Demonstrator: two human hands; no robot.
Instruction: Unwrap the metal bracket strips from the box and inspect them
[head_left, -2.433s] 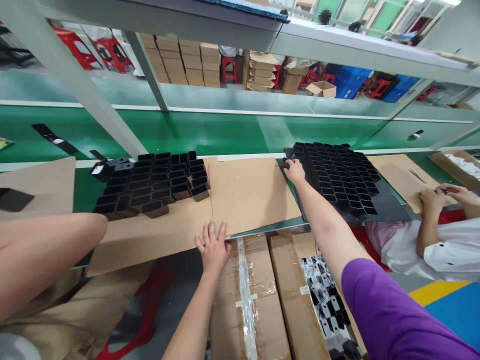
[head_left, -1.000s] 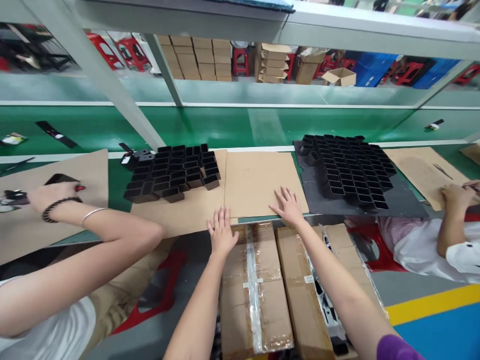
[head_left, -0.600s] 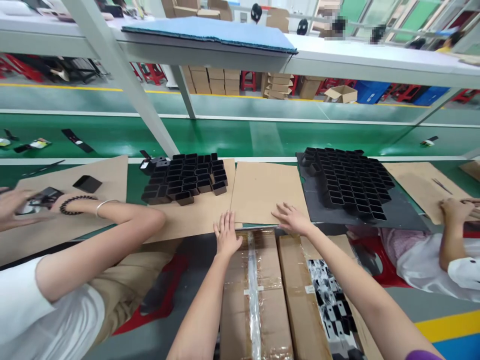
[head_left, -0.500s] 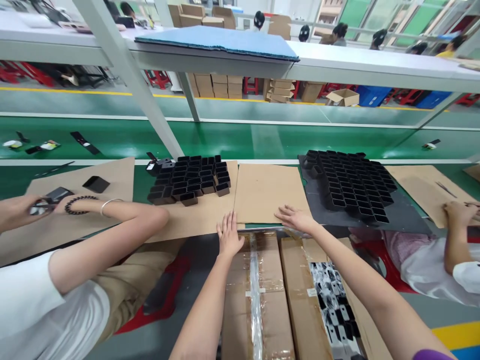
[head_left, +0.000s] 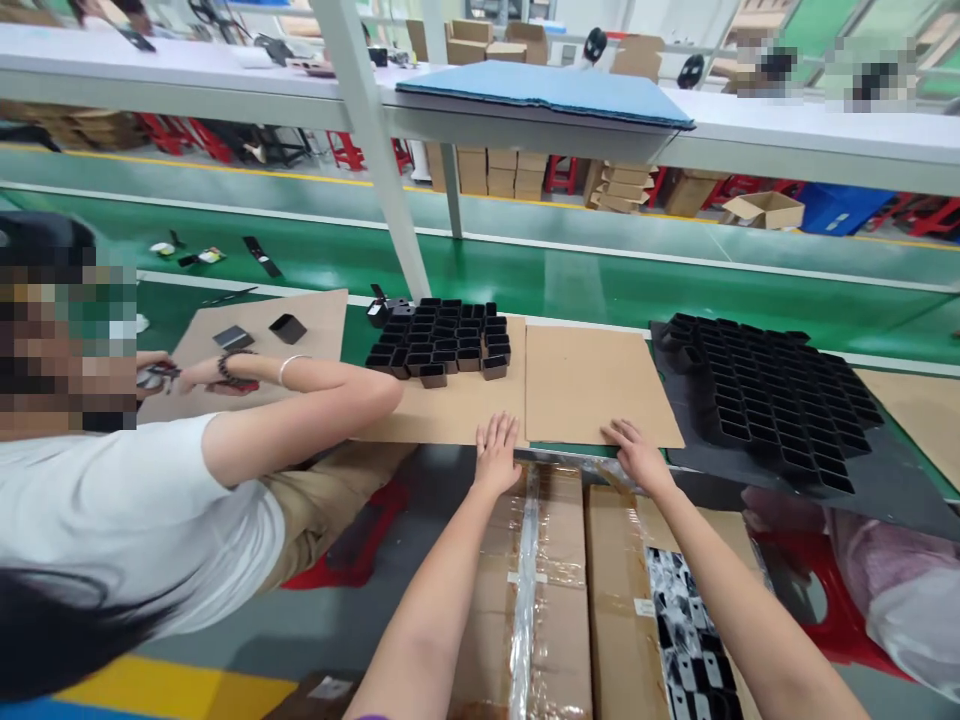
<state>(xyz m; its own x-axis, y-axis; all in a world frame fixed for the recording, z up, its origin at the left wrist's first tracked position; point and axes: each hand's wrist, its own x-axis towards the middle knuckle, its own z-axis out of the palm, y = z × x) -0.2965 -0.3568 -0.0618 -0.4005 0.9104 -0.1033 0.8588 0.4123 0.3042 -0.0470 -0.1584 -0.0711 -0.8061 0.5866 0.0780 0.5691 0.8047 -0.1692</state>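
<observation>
My left hand lies open with fingers stretched on the front edge of the left brown cardboard sheet, near the seam with a second sheet. My right hand is open at the front edge of that second cardboard sheet, fingertips touching it and nothing held. Just beyond my left hand, several black rectangular cups or sleeves stand in rows on the left sheet. A larger block of black sleeves stands on a dark mat to the right.
Below the bench edge are a taped carton and an open carton with black and silver parts. A co-worker in a white shirt sits left, handling a small item. A metal post and a raised shelf with blue board stand behind.
The view has swung left, so the bench appears shifted right and more of the left co-worker shows. My right hand's fingers have drawn back toward the sheet's front edge. My left hand stays nearly in place.
</observation>
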